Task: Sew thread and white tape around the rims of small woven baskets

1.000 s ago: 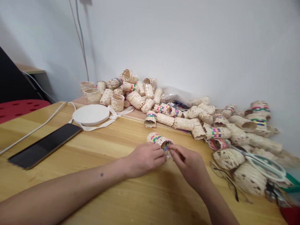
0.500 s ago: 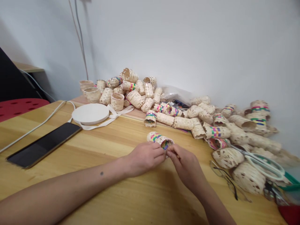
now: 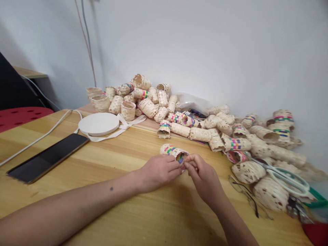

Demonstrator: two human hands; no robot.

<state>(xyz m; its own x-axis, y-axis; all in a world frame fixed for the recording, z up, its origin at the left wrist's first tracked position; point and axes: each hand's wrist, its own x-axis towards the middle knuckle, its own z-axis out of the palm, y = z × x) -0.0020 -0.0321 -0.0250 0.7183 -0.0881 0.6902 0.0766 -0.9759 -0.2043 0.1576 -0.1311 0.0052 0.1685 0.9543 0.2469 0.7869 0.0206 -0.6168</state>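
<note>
- The wooden table [image 3: 143, 222] is the largest thing, yellowish, with smooth surface and long pale and brown grain.
- Along the wall lies a pile of woven pieces [image 3: 148, 107], made from flat, cream-coloured strips; most are tubes or small cups, and some carry bright coloured bands.
- The black phone [image 3: 47, 158], flat and glossy, lies at left, near the white cable.
- Just beside it is a disc-shaped roll of white ribbon [image 3: 98, 123], its loose end curling on the table.
- The scissors [image 3: 272, 169] with white handles rest over woven pieces at right.
- The left hand [image 3: 159, 172] holds the near side of the woven cylinder, fingers bent and pressed together.
- The right hand [image 3: 205, 177] has thumb and forefinger pinching at the cylinder's rim; exactly which strip, I cannot tell.
- The woven cylinder [image 3: 172, 150] is on its side at the middle of the table, between wall and hands. It is cream, checkered with pink, green, orange and blue; its open mouth, with uneven edge, faces right and shows blue and green inside.
</note>
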